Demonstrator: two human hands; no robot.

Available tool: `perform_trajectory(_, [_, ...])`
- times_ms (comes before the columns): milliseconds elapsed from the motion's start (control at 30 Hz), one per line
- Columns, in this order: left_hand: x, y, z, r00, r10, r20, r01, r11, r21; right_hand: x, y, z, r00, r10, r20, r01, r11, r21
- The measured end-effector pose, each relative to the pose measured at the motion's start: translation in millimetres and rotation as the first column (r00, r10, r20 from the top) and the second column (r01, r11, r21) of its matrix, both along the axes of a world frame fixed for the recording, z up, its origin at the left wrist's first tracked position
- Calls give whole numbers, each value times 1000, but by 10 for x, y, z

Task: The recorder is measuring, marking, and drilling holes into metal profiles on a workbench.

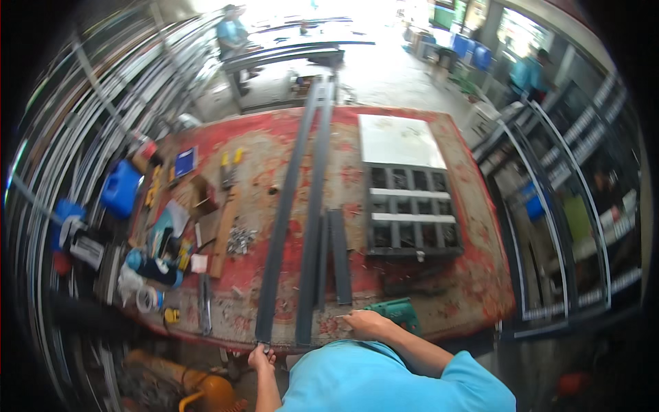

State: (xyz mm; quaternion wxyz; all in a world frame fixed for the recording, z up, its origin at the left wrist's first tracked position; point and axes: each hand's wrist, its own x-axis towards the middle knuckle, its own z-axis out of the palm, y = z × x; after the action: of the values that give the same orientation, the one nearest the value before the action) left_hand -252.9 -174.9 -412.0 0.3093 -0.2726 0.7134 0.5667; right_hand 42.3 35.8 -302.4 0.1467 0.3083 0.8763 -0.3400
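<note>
Two long dark grey metal profiles (283, 226) lie side by side along the carpeted table, reaching past its far edge. At the near end of the left profile, my left hand (261, 358) is closed on its tip. My right hand (367, 324) is closed in front of my body, with a small thin thing at its fingertips, too small to name. Just beyond that hand a green power drill (397, 314) rests on the table, partly hidden by it. Shorter dark profile pieces (340, 257) lie to the right of the long ones.
A compartment case (412, 209) with a white lid (401, 141) stands at the right. Metal fittings (241, 240), yellow-handled pliers (231, 168) and a blue box (185, 162) lie at the left. Profile racks (103, 89) line the left side. Other people (232, 34) are farther off.
</note>
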Motion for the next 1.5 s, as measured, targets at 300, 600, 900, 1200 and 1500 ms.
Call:
perform_trajectory(300, [67, 1, 105, 999, -10, -48, 13, 999, 51, -195, 97, 104, 980, 160, 118, -152, 986, -72])
perform_trajectory(600, [49, -1, -39, 993, -37, -111, 41, 998, 39, -315, 45, 173, 969, 202, 143, -191, 978, -84])
perform_trajectory(900, [116, 65, 134, 999, 33, -27, -26, 979, 202, -576, 13, -55, 945, 316, 86, -310, 947, -81])
perform_trajectory(1200, [212, 316, -169, 956, 78, -283, -83, 997, -3, -1019, 32, 127, 899, 430, 86, -429, 903, -34])
perform_trajectory(1500, [304, 359, 222, 955, 163, -248, -185, 980, -69, -1120, -140, 55, 859, 507, 63, -508, 861, 1])
